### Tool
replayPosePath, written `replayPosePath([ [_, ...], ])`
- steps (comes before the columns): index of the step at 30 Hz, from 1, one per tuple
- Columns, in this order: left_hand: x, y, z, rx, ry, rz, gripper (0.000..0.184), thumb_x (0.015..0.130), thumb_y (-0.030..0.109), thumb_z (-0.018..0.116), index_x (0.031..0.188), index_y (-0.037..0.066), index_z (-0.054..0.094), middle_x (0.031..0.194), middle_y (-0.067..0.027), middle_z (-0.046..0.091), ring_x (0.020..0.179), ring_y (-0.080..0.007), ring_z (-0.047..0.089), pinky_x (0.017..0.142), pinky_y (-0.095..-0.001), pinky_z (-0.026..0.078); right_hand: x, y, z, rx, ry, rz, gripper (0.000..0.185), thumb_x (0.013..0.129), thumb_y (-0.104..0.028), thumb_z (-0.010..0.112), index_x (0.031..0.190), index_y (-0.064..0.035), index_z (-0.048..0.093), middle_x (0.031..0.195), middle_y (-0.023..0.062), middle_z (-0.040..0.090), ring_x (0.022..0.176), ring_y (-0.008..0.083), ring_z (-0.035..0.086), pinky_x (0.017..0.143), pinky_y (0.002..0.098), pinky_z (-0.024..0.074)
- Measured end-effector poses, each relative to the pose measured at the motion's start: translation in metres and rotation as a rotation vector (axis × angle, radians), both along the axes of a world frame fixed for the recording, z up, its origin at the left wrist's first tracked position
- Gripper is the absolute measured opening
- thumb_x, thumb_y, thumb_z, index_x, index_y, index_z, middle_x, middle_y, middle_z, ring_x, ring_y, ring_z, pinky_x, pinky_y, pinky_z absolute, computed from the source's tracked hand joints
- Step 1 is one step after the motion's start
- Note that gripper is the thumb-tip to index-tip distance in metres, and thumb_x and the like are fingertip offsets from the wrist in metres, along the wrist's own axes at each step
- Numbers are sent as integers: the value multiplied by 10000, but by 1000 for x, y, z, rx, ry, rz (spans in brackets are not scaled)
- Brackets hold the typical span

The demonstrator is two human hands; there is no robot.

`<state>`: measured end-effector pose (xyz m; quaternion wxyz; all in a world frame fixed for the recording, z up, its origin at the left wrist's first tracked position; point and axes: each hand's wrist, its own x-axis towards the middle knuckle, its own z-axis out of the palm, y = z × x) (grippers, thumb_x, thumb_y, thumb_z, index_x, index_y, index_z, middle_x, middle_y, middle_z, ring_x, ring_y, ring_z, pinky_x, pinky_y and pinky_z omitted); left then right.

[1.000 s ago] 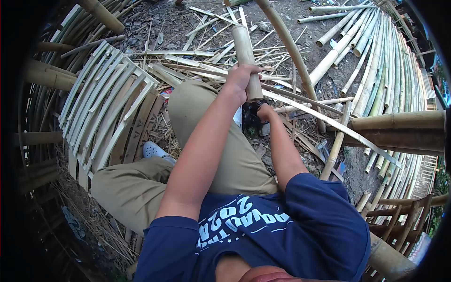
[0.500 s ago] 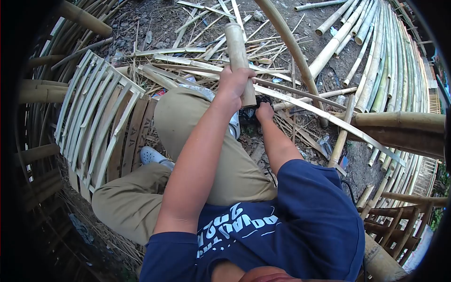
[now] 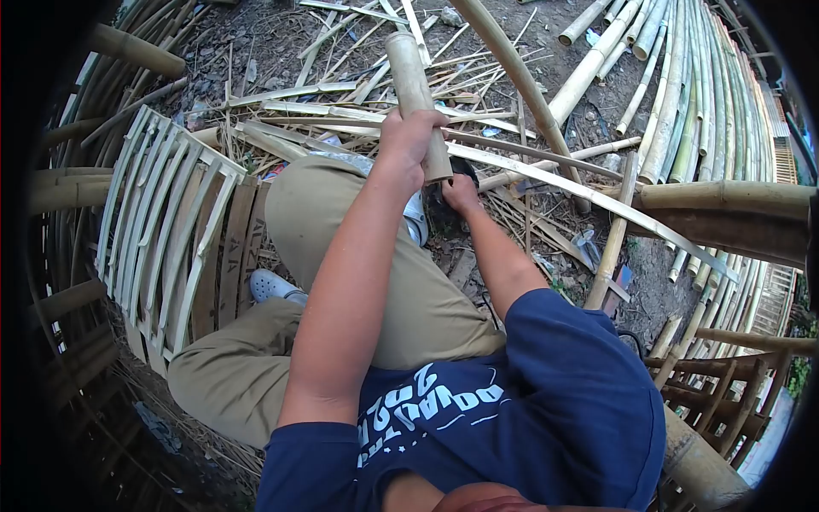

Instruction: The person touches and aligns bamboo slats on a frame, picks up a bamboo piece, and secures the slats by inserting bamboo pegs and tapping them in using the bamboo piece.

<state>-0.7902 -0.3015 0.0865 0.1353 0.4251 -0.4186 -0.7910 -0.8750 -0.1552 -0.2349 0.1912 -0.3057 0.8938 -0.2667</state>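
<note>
Bamboo section (image 3: 413,81) is up off the ground, in front of the knees, wrapped firmly by the left hand (image 3: 411,145) close to its near end. Near end faces the body, far end points away and sits free. Right hand (image 3: 461,194) is beside that near end, curled at a dark object (image 3: 463,167); fingers mostly hidden, so can't tell if it's gripped. Low left grip probably brings the near end close to the right hand while leaving the rest of the tube clear. Trousers (image 3: 328,222) sit under the left forearm; bent legs likely help steady the posture.

Next out: long slat (image 3: 597,197) runs off to the right from behind the section, and split strips (image 3: 294,93) lie loose on the ground (image 3: 533,38) beyond. Slatted panel (image 3: 162,230) stands left of the knees, near them. Curved pole (image 3: 519,75) slants down on the right, and pole stack (image 3: 678,119) fans out past it.

Room: most open above and past the section's far end. Right side is tighter, bounded by curved pole and slat; left is bounded by the panel edge. Near end has little slack, right hand being just beside it.
</note>
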Motion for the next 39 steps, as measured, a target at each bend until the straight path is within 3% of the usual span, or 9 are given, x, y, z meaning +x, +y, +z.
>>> replayPosePath([
  [4,1,-2,-2,8,-5,-13,384,823,81,737,1146,25,537,853,-98,643,689,-207,648,614,-380,564,6,-12,5,-261,-221,-244,476,993,-405,591,838,27,717,847,284,712,865,493,682,761,503,497],
  [7,5,-3,0,12,-21,-14,389,824,95,740,1152,21,543,857,-98,642,723,-212,650,629,-392,566,-1,-18,10,-150,-360,-433,478,992,-386,605,840,51,726,882,292,723,884,489,694,773,495,512],
  [11,8,-5,-2,4,-24,5,380,827,109,740,1143,13,552,859,-98,640,750,-216,647,655,-390,560,-11,-13,-27,107,-99,-129,385,908,-282,660,798,80,732,880,326,712,962,478,709,922,488,542],
  [12,8,-5,-1,5,-25,12,374,827,107,739,1137,11,554,858,-98,640,746,-215,645,657,-385,557,-25,-7,-66,189,-114,91,360,855,-224,671,986,109,716,991,342,710,1069,462,689,985,476,529],
  [16,10,-6,3,27,-18,26,354,826,101,739,1117,5,562,856,-96,639,733,-208,639,660,-372,544,-13,-1,-63,332,-206,-219,646,878,-233,648,1420,64,460,1307,323,618,1235,446,603,1037,453,507],
  [20,10,-5,3,32,-1,50,342,825,100,740,1104,8,564,850,-97,638,725,-203,634,657,-375,540,-4,-9,-72,187,-263,-494,573,889,-276,647,1378,13,573,1332,285,616,1290,416,564,1071,447,470],
  [24,7,-4,4,24,-6,47,350,825,104,739,1107,5,558,848,-98,639,724,-200,635,645,-373,539,6,-15,-52,455,-96,-221,447,872,-310,660,1258,-97,734,1422,199,583,1345,359,503,1079,416,425],
  [27,4,-3,6,30,-16,39,353,826,106,739,1111,2,558,846,-98,641,707,-198,635,632,-373,538,9,-23,-56,415,-104,-333,390,874,-308,655,1197,-130,782,1464,165,550,1339,342,491,1078,408,406],
  [39,-4,-1,7,47,10,61,341,825,101,739,1102,6,565,850,-102,638,713,-194,638,633,-368,541,-1,-19,-66,433,-33,-292,365,926,-204,595,1195,-11,749,1412,190,556,1252,371,547,1077,411,424],
])
